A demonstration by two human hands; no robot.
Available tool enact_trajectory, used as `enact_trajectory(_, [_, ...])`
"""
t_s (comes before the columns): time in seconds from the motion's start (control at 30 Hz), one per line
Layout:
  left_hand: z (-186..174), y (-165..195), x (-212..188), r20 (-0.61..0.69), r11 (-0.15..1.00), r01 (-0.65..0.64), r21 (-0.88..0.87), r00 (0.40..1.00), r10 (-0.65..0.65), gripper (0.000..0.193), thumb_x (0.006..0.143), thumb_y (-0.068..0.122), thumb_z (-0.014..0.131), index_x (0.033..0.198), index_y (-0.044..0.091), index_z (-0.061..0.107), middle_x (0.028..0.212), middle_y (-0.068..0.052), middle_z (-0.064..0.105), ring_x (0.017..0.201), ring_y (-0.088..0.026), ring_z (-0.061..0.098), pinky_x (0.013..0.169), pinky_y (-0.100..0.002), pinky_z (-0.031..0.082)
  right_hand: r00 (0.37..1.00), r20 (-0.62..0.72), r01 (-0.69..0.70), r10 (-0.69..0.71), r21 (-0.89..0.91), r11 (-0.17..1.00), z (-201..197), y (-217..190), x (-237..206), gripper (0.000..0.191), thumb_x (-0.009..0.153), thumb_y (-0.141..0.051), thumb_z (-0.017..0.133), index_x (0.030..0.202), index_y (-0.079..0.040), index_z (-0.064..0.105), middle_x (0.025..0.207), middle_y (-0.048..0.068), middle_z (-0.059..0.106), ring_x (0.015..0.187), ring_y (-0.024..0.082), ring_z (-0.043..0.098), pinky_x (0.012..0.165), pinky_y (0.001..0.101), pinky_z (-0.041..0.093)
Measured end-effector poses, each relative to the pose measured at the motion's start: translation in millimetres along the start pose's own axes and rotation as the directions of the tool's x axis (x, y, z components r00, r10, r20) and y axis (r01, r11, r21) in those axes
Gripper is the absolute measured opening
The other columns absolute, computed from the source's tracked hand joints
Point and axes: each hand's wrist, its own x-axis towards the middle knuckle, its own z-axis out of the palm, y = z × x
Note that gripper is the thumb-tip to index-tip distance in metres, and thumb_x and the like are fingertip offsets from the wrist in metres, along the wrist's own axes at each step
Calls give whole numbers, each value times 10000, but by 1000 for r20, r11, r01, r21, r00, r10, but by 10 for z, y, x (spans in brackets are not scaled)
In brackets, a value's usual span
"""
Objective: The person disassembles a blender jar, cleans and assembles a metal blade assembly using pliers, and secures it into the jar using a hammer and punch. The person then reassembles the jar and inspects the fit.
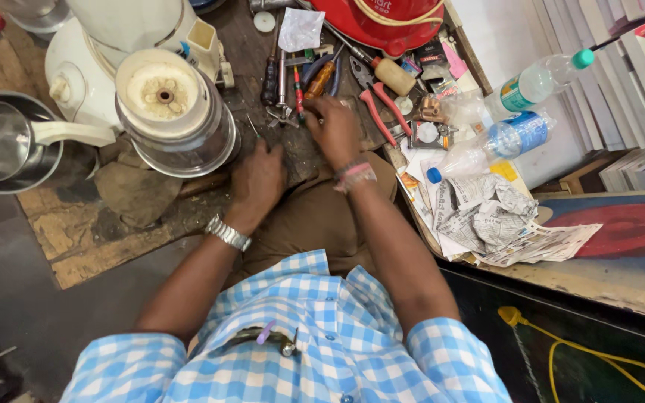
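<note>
**Hands among loose tools on a crowded repair bench**

The likeliest trouble is a knock. The inverted mixer jar [177, 112] sits just left of the left hand [257, 181], on the dark worn bench [83, 246], and a careless elbow could tip it or the steel jar [5, 142] farther left. The tools lie packed close together, so a reaching finger could catch the red-handled pliers [378, 112] or scatter small parts into the clutter of paper to the right.

The right hand [334, 130] reaches to the far side, fingers curled down among the screwdrivers [300, 86], touching or just beside an orange-handled one [321, 78]. Whether it has actually closed on a tool cannot be told; the fingertips are hidden by the back of the hand.

The left hand lies nearer, knuckles up, fingers bent against the bench. It seems to press or pinch something small, but nothing held shows, so its grip cannot be told either. A thin metal pin [252, 125] lies just beyond it.
</note>
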Motion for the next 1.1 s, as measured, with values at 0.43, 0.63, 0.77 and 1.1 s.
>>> enact_trajectory(0.43, [-162,-175,-90,28,986,-56,-160,998,61,152,881,194,736,982,83,712,946,-163,676,769,-384,677,640,-497,546,937,266,-110,228,-394,912,998,93,1103,440,732,-231,776,1095,-21,643,878,234,735,853,435,704,763,536,550])
enact_trajectory(0.63, [-153,-88,3,-96,952,-170,-254,984,150,136,881,155,739,1007,105,738,923,-129,673,788,-363,684,659,-477,542,889,256,-290,380,-328,899,1028,115,1294,576,773,-296,750,1217,13,554,915,260,726,899,443,704,820,517,541])
enact_trajectory(0.77, [-292,-18,34,-208,909,-223,-352,966,156,193,896,84,726,1087,52,728,1035,-128,677,906,-353,678,781,-447,562,809,237,-550,538,-21,835,746,262,1277,437,904,-407,630,1169,-60,648,960,220,761,931,395,740,851,478,560])
enact_trajectory(1.1, [-488,408,65,-395,857,-484,-179,833,388,720,861,122,687,1506,46,375,1309,-213,618,1118,-406,635,910,-532,520,805,548,-560,226,577,595,-778,-96,-409,277,1051,-267,542,1112,-20,651,904,26,690,665,69,606,592,236,479])
